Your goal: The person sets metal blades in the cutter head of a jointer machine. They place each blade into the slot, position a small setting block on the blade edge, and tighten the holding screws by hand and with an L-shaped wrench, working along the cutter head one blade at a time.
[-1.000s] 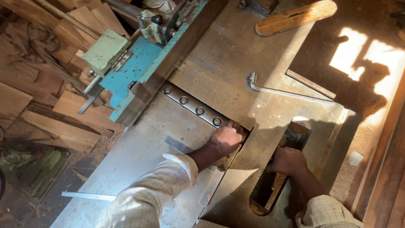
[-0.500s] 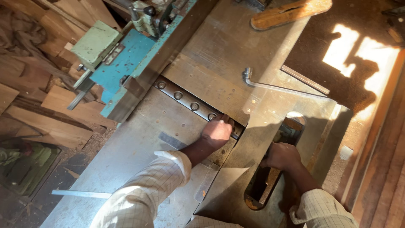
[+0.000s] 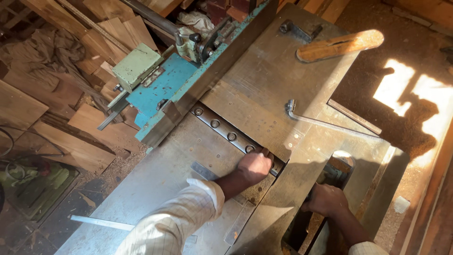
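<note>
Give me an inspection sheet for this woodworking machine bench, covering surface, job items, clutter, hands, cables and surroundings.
Surface: grey metal machine table, worn and scratched, dust on it.
Job's things: bolted cutter bar across the table gap; side opening at the table edge.
Clutter: wooden stick and bent metal rod on the far table; flat metal strip at the near edge.
Hands: left hand closed at the end of the cutter bar; right hand closed inside the side opening, what it holds is hidden.
Cables: dark cable looping on the floor at left.
Surroundings: blue-green fence assembly, wood offcuts, sawdust floor.
</note>
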